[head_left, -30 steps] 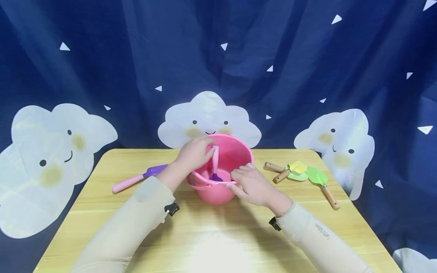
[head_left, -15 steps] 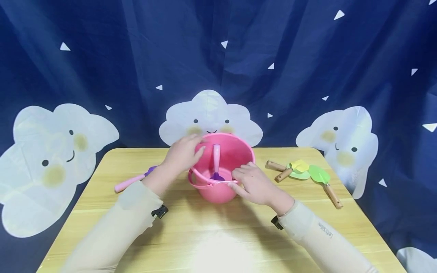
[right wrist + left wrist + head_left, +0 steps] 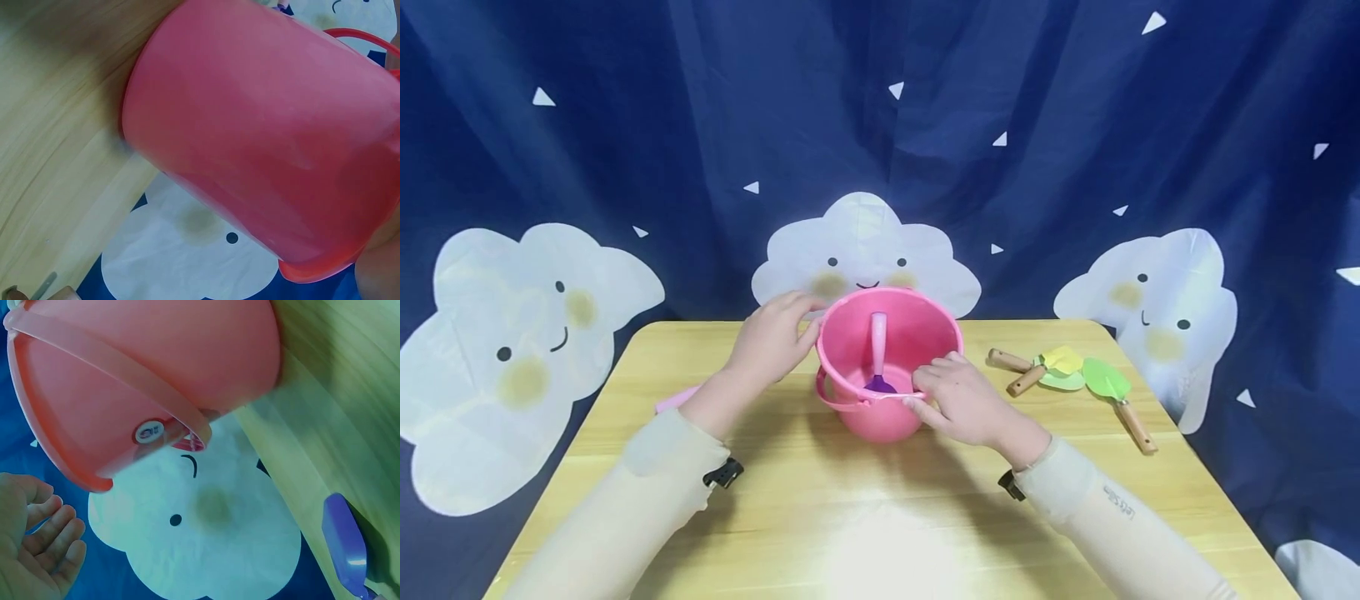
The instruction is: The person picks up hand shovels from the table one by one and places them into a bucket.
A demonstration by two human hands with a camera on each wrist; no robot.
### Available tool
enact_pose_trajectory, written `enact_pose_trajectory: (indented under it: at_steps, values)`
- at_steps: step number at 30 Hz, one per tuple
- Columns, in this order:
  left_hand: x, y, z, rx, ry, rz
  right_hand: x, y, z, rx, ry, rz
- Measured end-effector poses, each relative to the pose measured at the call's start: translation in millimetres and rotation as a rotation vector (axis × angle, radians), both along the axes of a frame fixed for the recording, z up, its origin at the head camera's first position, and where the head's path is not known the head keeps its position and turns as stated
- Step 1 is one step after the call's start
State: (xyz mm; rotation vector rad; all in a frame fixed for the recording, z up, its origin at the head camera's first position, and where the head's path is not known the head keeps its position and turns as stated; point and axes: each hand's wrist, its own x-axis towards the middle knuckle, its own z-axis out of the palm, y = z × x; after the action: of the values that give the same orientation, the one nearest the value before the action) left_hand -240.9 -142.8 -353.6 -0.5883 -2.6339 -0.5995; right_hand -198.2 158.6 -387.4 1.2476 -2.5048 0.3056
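Head view: the pink bucket [image 3: 883, 419] is on the wooden table [image 3: 760, 517], mouth upward; the right hand [image 3: 966, 402] grips its near rim. Left hand [image 3: 775, 337] is beside the rim, fingers loosely extended, holding nothing. Inside, a tool [image 3: 878, 342] has its long axis near-vertical, pink handle up, purple head partly hidden by the bucket wall. Right sleeve [image 3: 1138, 525] print starts "Let's"; remainder too small for me. A second pink handle [image 3: 676, 400] is mostly behind the left forearm. Left wrist view: round sticker [image 3: 150, 432] on the bucket, lettering illegible; purple blade [image 3: 345, 544] at lower right, its handle cut off. Right wrist view: bucket wall fills most of it; grip unclear at the edge.
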Motion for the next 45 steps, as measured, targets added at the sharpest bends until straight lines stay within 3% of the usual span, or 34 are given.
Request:
enact_pose_trajectory:
  at_steps: [6,25,34,45]
  values:
    - [-0.3,-16,-1.3,0.011,0.036,0.028,-0.5,-1,-0.3,0.007,-0.001,0.003]
    - [-5.3,-64,-3.0,0.012,0.024,0.158,-0.2,-1,-1.4,-0.007,0.012,0.000]
    - [-3.6,-88,-16.5,-0.020,-0.061,0.202,-0.5,1,-0.4,-0.005,0.010,-0.002]
    - [2.2,-112,-34.2,-0.057,-0.100,0.207,-0.5,1,-1.9,0.004,0.007,-0.004]
